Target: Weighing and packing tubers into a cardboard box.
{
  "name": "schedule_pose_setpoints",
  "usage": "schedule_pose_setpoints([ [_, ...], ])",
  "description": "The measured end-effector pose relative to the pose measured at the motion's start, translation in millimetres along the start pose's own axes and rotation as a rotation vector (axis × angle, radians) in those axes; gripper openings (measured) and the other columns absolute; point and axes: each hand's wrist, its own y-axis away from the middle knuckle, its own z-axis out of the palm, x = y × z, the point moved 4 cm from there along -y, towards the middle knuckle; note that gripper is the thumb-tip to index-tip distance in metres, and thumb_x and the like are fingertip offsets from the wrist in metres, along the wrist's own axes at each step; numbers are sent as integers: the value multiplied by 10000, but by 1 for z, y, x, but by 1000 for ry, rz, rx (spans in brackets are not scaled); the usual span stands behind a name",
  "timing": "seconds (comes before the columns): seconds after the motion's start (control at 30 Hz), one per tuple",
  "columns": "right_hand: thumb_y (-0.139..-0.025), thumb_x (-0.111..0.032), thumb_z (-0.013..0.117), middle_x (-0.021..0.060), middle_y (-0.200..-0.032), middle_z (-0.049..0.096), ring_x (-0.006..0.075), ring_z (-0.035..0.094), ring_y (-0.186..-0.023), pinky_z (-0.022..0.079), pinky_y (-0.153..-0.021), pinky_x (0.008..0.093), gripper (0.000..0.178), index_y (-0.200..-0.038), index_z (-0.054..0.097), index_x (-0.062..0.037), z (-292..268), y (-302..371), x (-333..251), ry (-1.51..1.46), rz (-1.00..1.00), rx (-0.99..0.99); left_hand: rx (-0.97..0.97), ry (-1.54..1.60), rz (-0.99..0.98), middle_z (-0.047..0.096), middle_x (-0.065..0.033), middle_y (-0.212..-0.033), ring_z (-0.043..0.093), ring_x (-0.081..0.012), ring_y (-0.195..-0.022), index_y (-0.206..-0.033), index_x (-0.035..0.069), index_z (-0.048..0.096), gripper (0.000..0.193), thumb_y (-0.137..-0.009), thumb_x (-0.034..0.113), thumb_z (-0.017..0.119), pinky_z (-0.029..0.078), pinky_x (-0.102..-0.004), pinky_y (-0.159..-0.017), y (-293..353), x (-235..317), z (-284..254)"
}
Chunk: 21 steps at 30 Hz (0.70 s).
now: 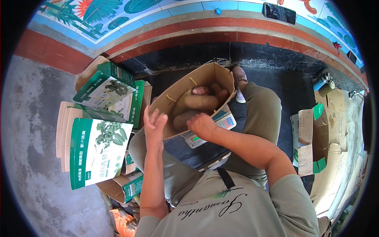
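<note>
An open cardboard box (215, 71) sits tilted on a digital scale (226, 122) in front of me. Several thick, long root vegetables lie inside, one a brownish root (201, 103) and one with a pinkish end (200, 91). My left hand (155, 123) is raised at the box's left side, fingers apart and holding nothing. My right hand (202, 126) is closed at the box's near right edge, beside a darker root (183, 119). Its fingertips are partly hidden, and I cannot make out what they hold.
Green and white printed cartons (102, 152) stand to the left, with another carton (106, 85) behind them. An open carton (308, 142) and flattened cardboard (335, 158) lie on the right. A blue bottle (321, 81) stands by the wall; a phone (279, 13) rests on the ledge.
</note>
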Motion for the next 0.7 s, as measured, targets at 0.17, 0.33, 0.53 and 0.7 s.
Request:
schedule_pose_setpoints([
  [0.17, -729, -163, 581, 82, -804, 630, 231, 616, -783, 474, -681, 336, 182, -894, 584, -87, -5, -3, -2, 0, -17, 35, 36, -60, 58, 458, -204, -1274, 509, -249, -1121, -1323, 12, 350, 572, -831, 118, 621, 407, -326, -929, 15, 3, -37],
  [0.33, -727, -138, 562, 89, -788, 629, 229, 616, -775, 475, -667, 333, 144, -861, 581, -87, -8, -2, -1, -25, -12, 93, 210, -163, 275, 551, -161, -1153, 551, -213, -1056, -1178, -3, 465, 341, -851, 33, 557, 409, -301, -928, 28, 8, -81],
  [0.53, -739, -145, 537, 70, -738, 620, 223, 615, -743, 471, -656, 347, 108, -818, 586, -92, -9, -2, -4, 11, -42, 135, 339, -151, 339, 610, -97, -860, 587, -152, -808, -898, 13, 520, 51, -896, 57, 494, 457, -270, -775, 21, -2, -101],
  [0.7, -728, -205, 598, 70, -814, 610, 228, 594, -815, 455, -704, 364, 153, -829, 572, -93, -16, 4, -2, -63, -54, 195, 277, -80, 297, 560, -67, -695, 550, -141, -650, -759, 33, 503, 271, -950, 206, 418, 443, -265, -645, -2, -3, -86],
])
